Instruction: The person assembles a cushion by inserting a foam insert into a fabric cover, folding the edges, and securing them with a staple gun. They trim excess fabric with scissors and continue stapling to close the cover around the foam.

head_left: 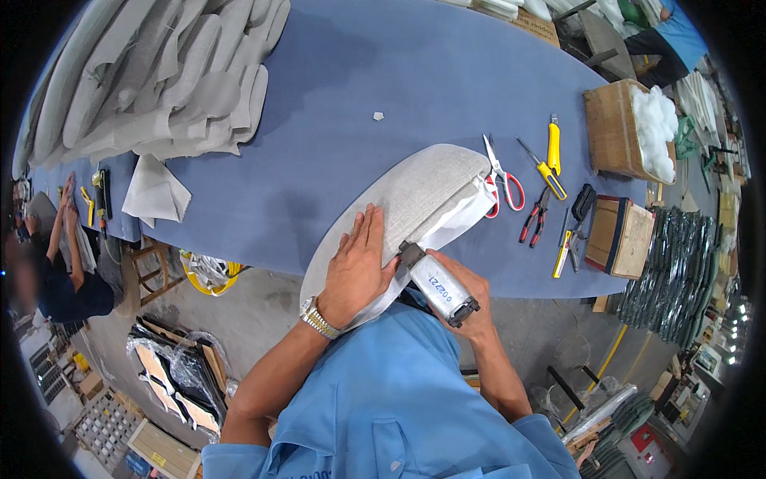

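A curved panel point(391, 188) covered in light grey fabric lies across the near edge of the blue table, and white cloth point(459, 219) shows along its side. My left hand point(361, 267) rests flat on the fabric with its fingers stretched out. In my right hand point(469, 295) is a silver staple gun point(440, 287), gripped round the handle, its dark nose at the panel's edge close to my left thumb. Whether the nose touches the cloth I cannot tell. Red-handled scissors point(503, 180) lie just beyond the panel's right end.
Right of the scissors lie a yellow-handled screwdriver point(545, 172), a yellow cutter point(554, 144), pliers point(536, 217) and a utility knife point(563, 254). Boxes point(614, 132) stand at the table's right edge, one with white stuffing. Grey padded pieces point(159, 80) are piled far left. A co-worker point(76, 271) works at the left.
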### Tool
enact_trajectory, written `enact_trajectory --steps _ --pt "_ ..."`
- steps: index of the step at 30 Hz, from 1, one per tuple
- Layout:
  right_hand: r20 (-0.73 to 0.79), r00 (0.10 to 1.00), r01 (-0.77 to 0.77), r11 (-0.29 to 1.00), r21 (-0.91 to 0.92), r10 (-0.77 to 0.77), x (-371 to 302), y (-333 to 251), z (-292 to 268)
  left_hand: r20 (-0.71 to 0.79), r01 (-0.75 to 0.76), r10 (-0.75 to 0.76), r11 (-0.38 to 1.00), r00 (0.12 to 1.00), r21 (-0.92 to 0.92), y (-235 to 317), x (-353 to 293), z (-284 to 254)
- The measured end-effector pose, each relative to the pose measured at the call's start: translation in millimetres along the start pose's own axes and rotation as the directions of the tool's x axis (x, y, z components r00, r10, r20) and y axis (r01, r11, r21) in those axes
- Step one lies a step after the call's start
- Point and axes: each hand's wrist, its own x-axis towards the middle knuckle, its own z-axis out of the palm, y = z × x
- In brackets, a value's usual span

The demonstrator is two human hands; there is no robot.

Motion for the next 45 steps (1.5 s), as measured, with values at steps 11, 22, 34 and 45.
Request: enact_trajectory --steps 11,22,34,45 --pt "0.038 0.978 -0.209 0.97 0.124 0.206 5.7 -8.4 5.0 -0.011 0.041 -0.041 0.999 0.999 0.02 7.9 3.9 2.0" --pt "0.009 0.998 -0.07 0.997 0.018 0.07 -5.2 -9.3 6.4 -0.023 -0.002 0.002 1.0 1.0 -0.008 3.1 1.3 -0.1" --pt "0.026 0.986 -0.166 0.983 0.083 0.164 -2.3 -11.5 13.8 -0.014 0.032 -0.033 0.999 0.999 -0.004 4.2 2.4 3.6" --pt "0.06 0.995 -0.075 0.997 -0.004 0.075 -7.1 -15.5 9.6 -0.051 0.028 -0.031 0.997 0.998 -0.071 3.5 1.5 4.0"
